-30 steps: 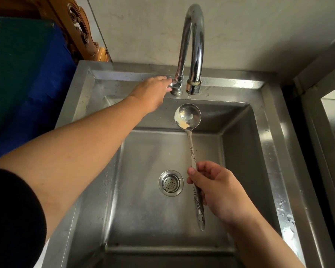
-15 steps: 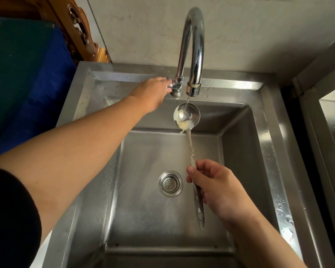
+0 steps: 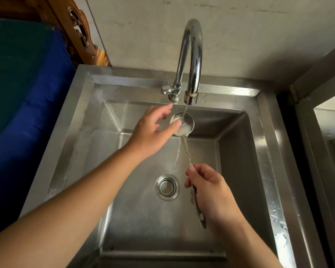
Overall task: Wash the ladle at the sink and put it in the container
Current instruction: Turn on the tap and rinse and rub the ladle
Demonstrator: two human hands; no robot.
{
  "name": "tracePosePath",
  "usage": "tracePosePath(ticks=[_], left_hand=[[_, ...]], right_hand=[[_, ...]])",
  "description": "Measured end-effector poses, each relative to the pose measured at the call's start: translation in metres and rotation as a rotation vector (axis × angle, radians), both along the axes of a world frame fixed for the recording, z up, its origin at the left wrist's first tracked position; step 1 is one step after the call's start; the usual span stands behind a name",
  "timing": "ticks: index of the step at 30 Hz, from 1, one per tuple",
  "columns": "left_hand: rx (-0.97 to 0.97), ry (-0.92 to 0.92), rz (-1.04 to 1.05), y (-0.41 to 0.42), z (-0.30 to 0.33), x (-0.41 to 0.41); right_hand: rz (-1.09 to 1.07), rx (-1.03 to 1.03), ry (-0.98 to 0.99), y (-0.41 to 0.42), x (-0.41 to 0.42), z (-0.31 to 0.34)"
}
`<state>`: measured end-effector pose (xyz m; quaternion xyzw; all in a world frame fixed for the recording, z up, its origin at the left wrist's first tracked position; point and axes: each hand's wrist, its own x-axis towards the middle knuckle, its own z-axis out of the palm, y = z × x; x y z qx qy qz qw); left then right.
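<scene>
A steel ladle [image 3: 186, 124] with a patterned handle is held over the steel sink [image 3: 267, 151], its bowl under the chrome faucet [image 3: 191, 60]. A thin stream of water runs into the bowl, and milky water spills off its near edge. My right hand [image 3: 211, 194] grips the handle low down. My left hand [image 3: 153, 130] is beside the bowl with fingers spread, the thumb touching the bowl's left rim. No container is in view.
The tap handle [image 3: 167, 90] sits left of the faucet base. A round drain strainer [image 3: 167, 187] is in the sink floor. A blue and green surface [image 3: 27, 93] lies to the left, a carved wooden piece [image 3: 79, 35] behind it, a steel frame [image 3: 317, 117] to the right.
My left hand has come off the tap handle and moved down to the ladle's bowl. Water now flows steadily and overflows the bowl. My right hand keeps the same grip.
</scene>
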<state>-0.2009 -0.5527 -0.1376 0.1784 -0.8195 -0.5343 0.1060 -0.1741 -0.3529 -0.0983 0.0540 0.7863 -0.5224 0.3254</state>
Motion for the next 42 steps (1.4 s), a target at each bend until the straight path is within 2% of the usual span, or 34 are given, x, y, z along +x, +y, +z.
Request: tracePosePath(ticks=[6,13,20,25,28,38,42], left_hand=[[-0.247,0.022,-0.05,0.007,-0.008,-0.004],[-0.4,0.089,0.007,0.013,-0.012,-0.015],[-0.289,0.053,0.058,0.017,-0.011,-0.041],[-0.173,0.131,0.105,0.014,-0.008,-0.044],[-0.172,0.131,0.071,0.01,-0.006,-0.037],[-0.13,-0.032,-0.104,0.002,-0.005,-0.013],[-0.127,-0.025,-0.111,0.004,-0.009,-0.016]], right_hand=[[-0.045,-0.028,-0.017,-0.011,0.011,-0.009],[-0.09,-0.042,0.035,-0.013,0.02,-0.017],[-0.075,0.024,0.131,-0.007,0.021,-0.015],[-0.131,-0.015,0.118,-0.006,0.016,-0.009],[-0.146,-0.029,0.092,-0.005,0.015,-0.006],[-0.18,-0.029,0.058,-0.009,0.02,-0.009],[-0.182,-0.028,0.069,-0.011,0.021,-0.01]])
